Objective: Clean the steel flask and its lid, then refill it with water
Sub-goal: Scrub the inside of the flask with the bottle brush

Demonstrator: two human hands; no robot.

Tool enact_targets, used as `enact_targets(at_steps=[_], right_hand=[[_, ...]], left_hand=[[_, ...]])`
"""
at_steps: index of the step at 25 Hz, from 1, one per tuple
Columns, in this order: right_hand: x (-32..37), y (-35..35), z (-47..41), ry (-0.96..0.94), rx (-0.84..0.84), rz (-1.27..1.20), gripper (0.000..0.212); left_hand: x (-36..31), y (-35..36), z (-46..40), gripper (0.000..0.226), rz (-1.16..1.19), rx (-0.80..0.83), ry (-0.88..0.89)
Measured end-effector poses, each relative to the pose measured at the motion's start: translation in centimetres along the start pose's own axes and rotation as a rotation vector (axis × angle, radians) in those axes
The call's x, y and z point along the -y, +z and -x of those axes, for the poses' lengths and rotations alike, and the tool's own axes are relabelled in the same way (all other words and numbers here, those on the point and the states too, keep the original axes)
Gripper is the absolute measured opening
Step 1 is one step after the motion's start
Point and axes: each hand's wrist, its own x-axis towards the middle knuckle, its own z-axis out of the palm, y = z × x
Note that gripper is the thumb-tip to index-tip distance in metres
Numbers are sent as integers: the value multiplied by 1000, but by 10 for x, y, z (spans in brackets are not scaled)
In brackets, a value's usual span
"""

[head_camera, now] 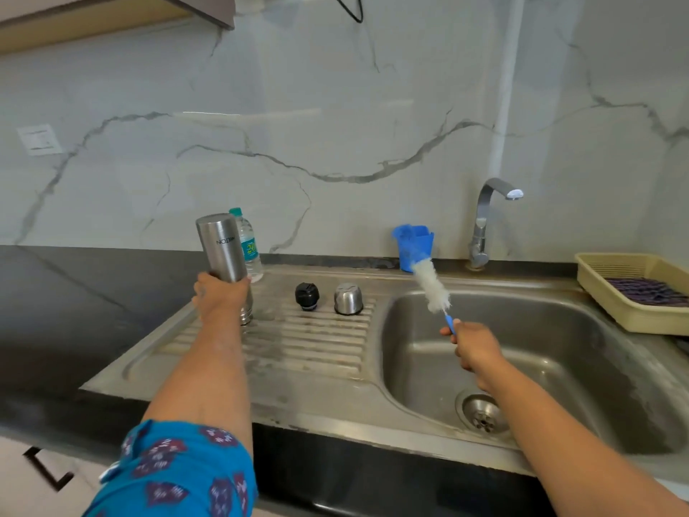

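On the draining board at the left of the sink (328, 408), the left hand (220, 294) grips the steel flask (223, 255) upside down, mouth on the ribs, a plastic water bottle (249, 244) just behind it. Further right stand the black stopper (307, 295) and the steel cap (348, 298), both untouched. The right hand (474, 347) is closed round the handle of the bottle brush (430, 281), bristles raised over the basin. To scrub well, I judge the flask should be turned mouth-up and held firm — then the brush fed straight in.
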Motion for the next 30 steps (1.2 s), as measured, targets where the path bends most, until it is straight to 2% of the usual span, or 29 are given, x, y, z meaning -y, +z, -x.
enact_targets(at_steps=[3,7,9,11,13,16,19,22,26,28,30], right_hand=[[-3,1,-8,-25,-12,-8,38],[-7,-1,-8,-23,-1,1,38],[-6,-2,-7,-17,16,25,38],[-3,-3,-3,-16,29,29,37],[2,-7,4,-12,40,-16,37],[15,-17,18,28,96,-153,36],[29,-36,37,40,108,-223,35],[35,-58,55,56,117,-214,35],[31,-83,70,71,119,-226,33],[27,-93,75,72,110,-222,33],[22,-100,76,74,94,-196,34]], left_hand=[[1,-3,-4,77,-18,49,3],[1,-2,12,74,104,125,28],[-2,2,29,74,194,129,99],[-8,6,50,83,319,152,124],[-18,7,77,90,484,228,119],[-37,14,132,68,642,372,183],[-53,23,178,75,769,587,159],[-65,17,221,58,959,913,62],[-64,15,253,95,1343,1393,-109],[-64,18,267,103,1508,1541,-129],[-62,26,280,100,1576,1617,-51]])
